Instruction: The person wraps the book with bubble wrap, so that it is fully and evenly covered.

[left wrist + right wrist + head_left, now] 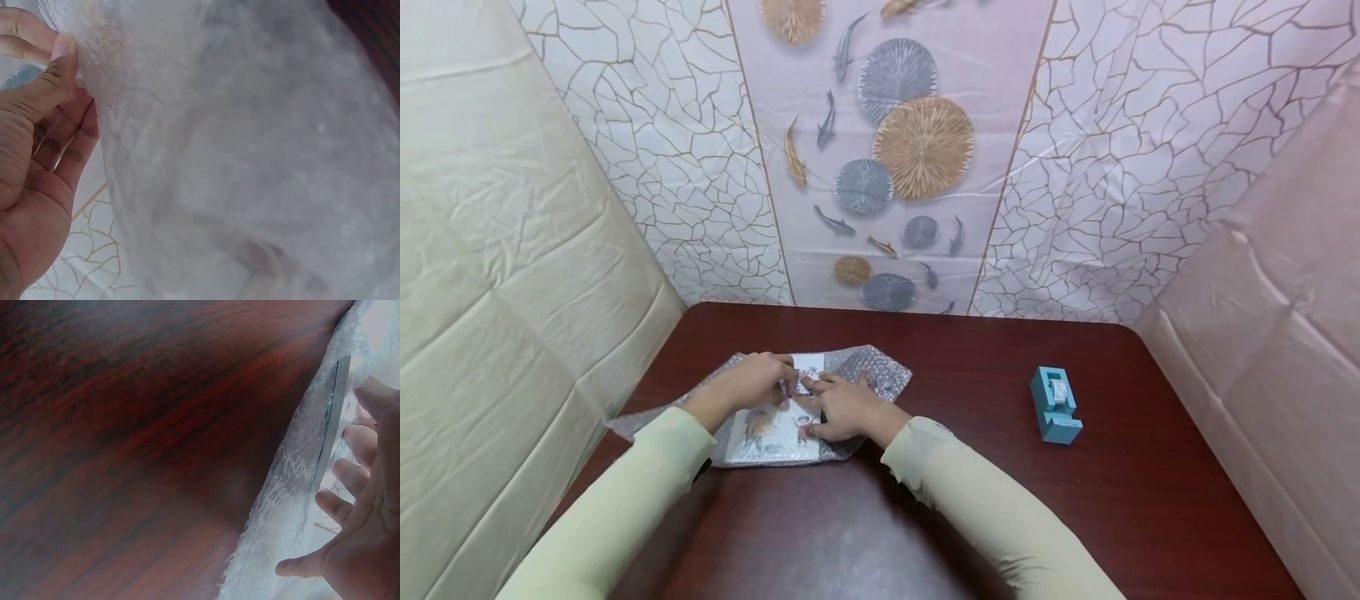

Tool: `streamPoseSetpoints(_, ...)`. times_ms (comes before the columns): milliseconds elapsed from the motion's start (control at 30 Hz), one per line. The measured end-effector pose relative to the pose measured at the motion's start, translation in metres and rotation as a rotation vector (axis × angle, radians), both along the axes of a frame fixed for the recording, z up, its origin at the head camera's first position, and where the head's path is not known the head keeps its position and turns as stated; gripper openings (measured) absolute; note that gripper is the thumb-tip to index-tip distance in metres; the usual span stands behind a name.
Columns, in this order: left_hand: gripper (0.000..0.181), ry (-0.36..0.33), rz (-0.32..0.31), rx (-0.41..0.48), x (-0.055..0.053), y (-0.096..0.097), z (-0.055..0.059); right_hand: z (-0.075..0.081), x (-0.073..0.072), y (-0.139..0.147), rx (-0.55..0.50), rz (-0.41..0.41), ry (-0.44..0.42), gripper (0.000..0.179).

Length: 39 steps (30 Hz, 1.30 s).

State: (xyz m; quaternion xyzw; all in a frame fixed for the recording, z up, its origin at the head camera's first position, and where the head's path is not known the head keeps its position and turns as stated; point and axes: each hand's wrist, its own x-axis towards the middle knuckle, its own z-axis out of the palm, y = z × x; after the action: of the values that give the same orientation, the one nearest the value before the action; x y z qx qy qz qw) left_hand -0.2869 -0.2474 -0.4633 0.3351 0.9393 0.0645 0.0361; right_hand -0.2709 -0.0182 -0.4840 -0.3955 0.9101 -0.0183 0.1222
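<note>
A flat white item like a book, with printed figures [778, 429], lies on a sheet of clear bubble wrap [883, 372] at the table's left middle. My left hand [758, 379] is over its upper left part. In the left wrist view, that hand's thumb and forefinger pinch the wrap's edge, and a blurred sheet of wrap fills much of that view. My right hand [847, 408] rests on the item's right side with fingers spread. The right wrist view shows the item's grey side edge [331, 428] beside those fingers, with wrap beyond it.
A blue tape dispenser [1056, 406] with a roll of tape stands to the right on the dark red-brown table [970, 467]. Patterned sheeting [685, 167] hangs behind the table, and pale padded panels flank both sides.
</note>
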Motion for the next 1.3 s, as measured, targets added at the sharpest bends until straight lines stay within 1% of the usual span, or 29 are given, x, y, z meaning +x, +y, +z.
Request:
streamPoseSetpoints(167, 0.023, -0.024, 0.021, -0.031, 0.0, 0.002, 0.001, -0.001, 0.006, -0.002, 0.033, 0.008, 0.034, 0.068)
streamPoseSetpoints(300, 0.022, -0.055, 0.052, -0.027, -0.001, 0.002, 0.0, -0.004, 0.009, -0.004, 0.045, 0.015, 0.045, 0.068)
streamPoseSetpoints(400, 0.02, -0.042, 0.064, -0.015, -0.002, 0.003, -0.002, -0.006, 0.01, -0.005, 0.046, 0.026, 0.063, 0.068)
streamPoseSetpoints(500, 0.019, -0.013, 0.067, -0.007, -0.004, 0.004, -0.002, -0.007, 0.01, -0.005, 0.031, 0.045, 0.08, 0.068)
streamPoseSetpoints(633, 0.019, 0.013, 0.064, 0.002, -0.004, 0.005, 0.0, -0.007, 0.009, -0.006, 0.015, 0.068, 0.102, 0.069)
streamPoseSetpoints(767, 0.02, 0.01, 0.076, 0.022, -0.004, 0.006, 0.002, -0.007, 0.008, -0.007, 0.026, 0.089, 0.124, 0.067)
streamPoseSetpoints(933, 0.022, 0.006, 0.098, 0.03, -0.005, 0.005, 0.002, -0.007, 0.01, -0.007, 0.041, 0.101, 0.124, 0.064)
streamPoseSetpoints(1033, 0.022, -0.012, 0.13, 0.02, -0.006, 0.005, 0.001, -0.008, 0.011, -0.006, 0.047, 0.107, 0.123, 0.062)
streamPoseSetpoints(1100, 0.022, -0.036, 0.167, 0.023, -0.006, 0.006, 0.001, -0.009, 0.012, -0.007, 0.051, 0.106, 0.126, 0.061)
streamPoseSetpoints(1233, 0.022, -0.082, 0.258, 0.077, -0.004, 0.007, 0.001, -0.009, 0.014, -0.007, 0.057, 0.089, 0.118, 0.06)
streamPoseSetpoints(1300, 0.022, -0.092, 0.307, 0.107, -0.002, 0.008, 0.001, -0.01, 0.014, -0.006, 0.057, 0.075, 0.104, 0.06)
